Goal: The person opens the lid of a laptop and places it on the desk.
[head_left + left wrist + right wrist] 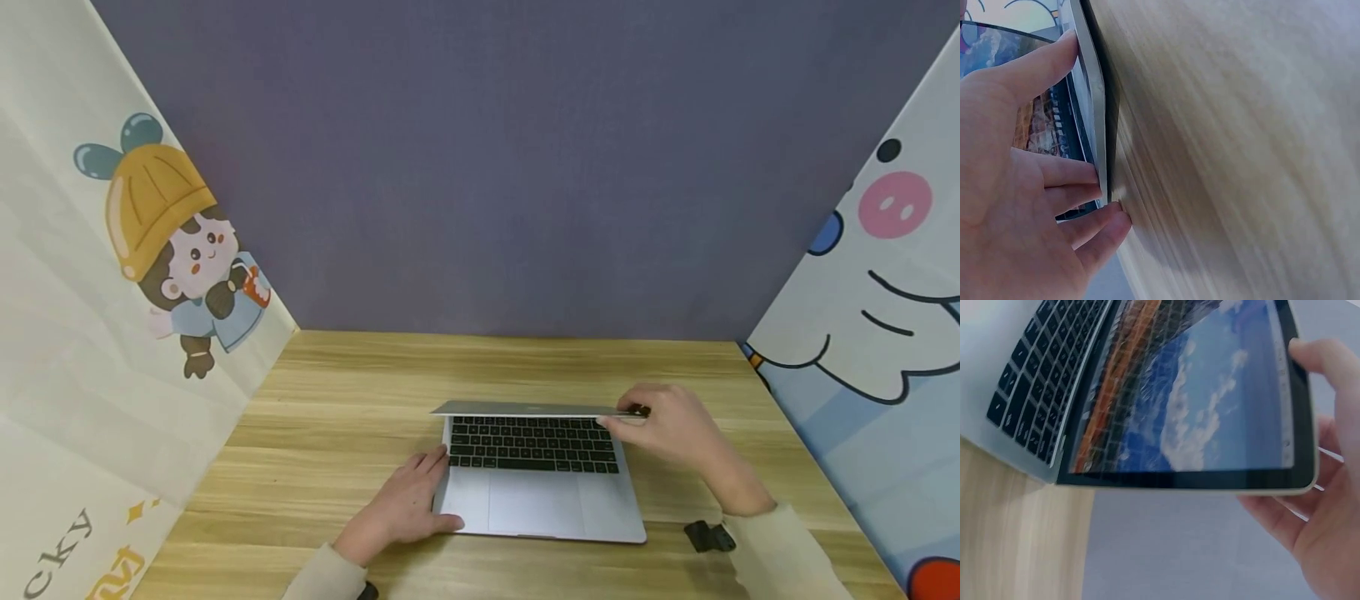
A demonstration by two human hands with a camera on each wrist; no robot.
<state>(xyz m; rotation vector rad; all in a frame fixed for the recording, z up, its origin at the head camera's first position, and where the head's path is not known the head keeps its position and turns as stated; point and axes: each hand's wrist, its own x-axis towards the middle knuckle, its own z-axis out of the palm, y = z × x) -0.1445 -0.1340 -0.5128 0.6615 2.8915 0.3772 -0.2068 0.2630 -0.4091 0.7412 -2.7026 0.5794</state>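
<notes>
A silver laptop with black keys stands on the wooden table, its lid tilted forward over the back of the keyboard. My right hand pinches the lid's right corner, thumb on the screen side and fingers behind, as the right wrist view shows. The screen is lit with a picture of sky and clouds. At the laptop's left side, my left hand rests with its fingers fairly straight along the base's edge. In the left wrist view the thumb touches the base's edge, and two fingertips reach the tabletop.
The wooden table extends around the laptop. A grey-purple panel rises along its back edge. Printed cartoon panels stand at the left and right. A black wrist strap hangs near the right sleeve.
</notes>
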